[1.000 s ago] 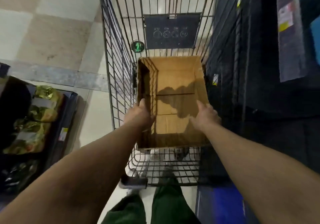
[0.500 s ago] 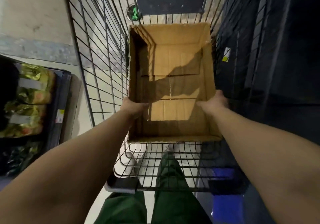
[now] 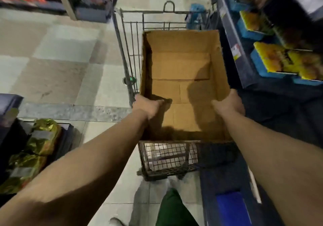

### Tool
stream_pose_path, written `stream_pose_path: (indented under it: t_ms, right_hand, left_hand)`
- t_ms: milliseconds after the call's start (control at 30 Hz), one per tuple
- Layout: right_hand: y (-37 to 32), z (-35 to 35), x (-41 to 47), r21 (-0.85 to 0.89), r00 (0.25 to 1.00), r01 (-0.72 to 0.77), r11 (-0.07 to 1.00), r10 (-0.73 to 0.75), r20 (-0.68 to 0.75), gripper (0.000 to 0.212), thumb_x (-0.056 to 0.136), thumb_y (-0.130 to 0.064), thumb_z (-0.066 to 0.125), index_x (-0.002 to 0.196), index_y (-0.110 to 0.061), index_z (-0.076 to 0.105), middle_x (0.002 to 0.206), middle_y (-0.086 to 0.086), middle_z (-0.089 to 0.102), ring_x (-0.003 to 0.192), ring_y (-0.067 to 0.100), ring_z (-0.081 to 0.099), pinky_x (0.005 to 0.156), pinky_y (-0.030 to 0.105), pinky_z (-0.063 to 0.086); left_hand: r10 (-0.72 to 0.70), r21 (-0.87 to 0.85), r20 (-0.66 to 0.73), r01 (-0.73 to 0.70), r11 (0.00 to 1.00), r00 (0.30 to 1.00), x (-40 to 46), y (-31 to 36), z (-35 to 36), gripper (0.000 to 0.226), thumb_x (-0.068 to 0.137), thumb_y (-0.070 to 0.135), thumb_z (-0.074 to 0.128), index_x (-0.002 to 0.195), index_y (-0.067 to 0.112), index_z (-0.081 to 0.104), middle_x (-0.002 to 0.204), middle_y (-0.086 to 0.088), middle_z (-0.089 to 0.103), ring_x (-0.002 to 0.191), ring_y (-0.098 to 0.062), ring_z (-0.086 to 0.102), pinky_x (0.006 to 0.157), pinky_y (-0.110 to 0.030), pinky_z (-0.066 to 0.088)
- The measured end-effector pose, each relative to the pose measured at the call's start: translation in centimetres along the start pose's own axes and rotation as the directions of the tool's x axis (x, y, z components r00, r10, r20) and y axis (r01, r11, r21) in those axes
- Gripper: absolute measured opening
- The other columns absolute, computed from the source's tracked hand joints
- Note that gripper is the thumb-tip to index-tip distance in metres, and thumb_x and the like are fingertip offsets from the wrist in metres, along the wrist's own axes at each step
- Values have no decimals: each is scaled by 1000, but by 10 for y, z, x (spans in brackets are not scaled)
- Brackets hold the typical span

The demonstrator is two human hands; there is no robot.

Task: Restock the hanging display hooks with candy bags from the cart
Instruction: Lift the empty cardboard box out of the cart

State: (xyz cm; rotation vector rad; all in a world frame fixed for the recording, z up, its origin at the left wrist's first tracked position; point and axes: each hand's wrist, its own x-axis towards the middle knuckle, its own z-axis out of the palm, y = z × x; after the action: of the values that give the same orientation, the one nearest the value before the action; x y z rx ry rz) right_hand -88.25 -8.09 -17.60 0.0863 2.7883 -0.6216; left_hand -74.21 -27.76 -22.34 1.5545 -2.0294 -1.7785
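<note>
An open brown cardboard box (image 3: pixel 181 65) with nothing inside is held above the wire cart (image 3: pixel 166 159). My left hand (image 3: pixel 148 106) grips the box's left wall, fingers curled over the rim. On the opposite wall my right hand (image 3: pixel 229 103) grips the rim the same way. The cart's wire basket shows below and beyond the box. No candy bags are visible in the box or the cart.
Gold-green bags (image 3: pixel 35 149) lie on a low shelf at the lower left. Yellow and blue packages (image 3: pixel 279 61) fill the shelves on the right. A dark shelf base (image 3: pixel 232 190) runs along the cart's right. Tiled floor (image 3: pixel 57 65) spreads to the left.
Both hands have lifted the box up out of the cart basket. The view has tilted up, so the shelves on the right and the far end of the cart now show.
</note>
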Motion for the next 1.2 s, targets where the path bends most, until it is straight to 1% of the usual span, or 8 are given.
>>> stream_pose_path:
  t_ms: [167, 233, 300, 467, 567, 633, 867, 1200]
  right_hand:
    - [-47, -44, -88, 122, 982, 87, 989, -64, -180, 50, 87, -30, 66, 129, -14, 44, 125, 13, 59, 112, 36, 58, 77, 36, 40]
    - [-80, -48, -117, 155, 972, 130, 979, -95, -214, 50, 87, -28, 66, 131, -16, 45, 126, 12, 58, 114, 37, 57, 80, 37, 43]
    - [-113, -44, -142, 165, 961, 208, 964, -170, -220, 53, 86, -27, 64, 134, -16, 43, 128, 13, 58, 114, 37, 57, 85, 40, 47]
    - [-198, -15, -185, 214, 919, 383, 899, -346, -191, 50, 90, -25, 61, 135, -17, 42, 130, 12, 58, 116, 37, 57, 89, 43, 48]
    - [-249, 9, -199, 188, 901, 426, 885, -397, -175, 49, 92, -27, 61, 135, -16, 41, 130, 13, 57, 116, 37, 57, 87, 40, 47]
    - [-281, 27, -202, 172, 891, 450, 876, -429, -149, 51, 92, -29, 62, 135, -15, 40, 130, 13, 56, 115, 37, 57, 86, 40, 47]
    - [-391, 97, -157, 202, 856, 514, 834, -512, -67, 54, 90, -28, 62, 138, -15, 40, 128, 10, 58, 110, 37, 60, 74, 36, 43]
    - [-571, 138, -21, 122, 826, 550, 826, -559, 64, 55, 93, -31, 61, 138, -12, 38, 131, 13, 56, 115, 37, 57, 78, 38, 46]
  left_hand:
    - [184, -40, -43, -186, 982, 982, -67, 38, -92, 84, 73, 45, 81, 137, 7, 42, 127, -14, 59, 113, -35, 60, 95, -43, 54]
    - [222, -38, -84, -226, 973, 971, -84, 45, -136, 90, 67, 49, 83, 135, 6, 44, 130, -14, 59, 115, -35, 60, 98, -45, 53]
    - [232, -77, -139, -244, 967, 963, -96, 46, -179, 88, 63, 48, 82, 134, 8, 48, 129, -13, 61, 113, -34, 62, 96, -45, 54]
    - [251, -122, -286, -295, 947, 925, -104, 41, -277, 59, 85, 30, 76, 131, 5, 48, 124, -9, 58, 117, -26, 57, 100, -41, 50]
    - [228, -107, -341, -278, 955, 912, -94, 40, -324, 63, 88, 30, 74, 137, 7, 41, 133, -14, 55, 124, -32, 55, 93, -37, 49]
    - [213, -69, -394, -259, 963, 894, -76, 37, -351, 66, 88, 34, 73, 139, 7, 41, 134, -13, 55, 124, -33, 55, 87, -34, 47]
    - [141, -38, -479, -182, 983, 866, 17, 46, -407, 68, 90, 39, 70, 141, 11, 36, 137, -11, 52, 128, -33, 53, 100, -41, 47]
    - [-17, -155, -545, -81, 985, 838, 203, 151, -441, 63, 89, 34, 72, 136, 14, 36, 129, -10, 54, 121, -34, 57, 96, -42, 51]
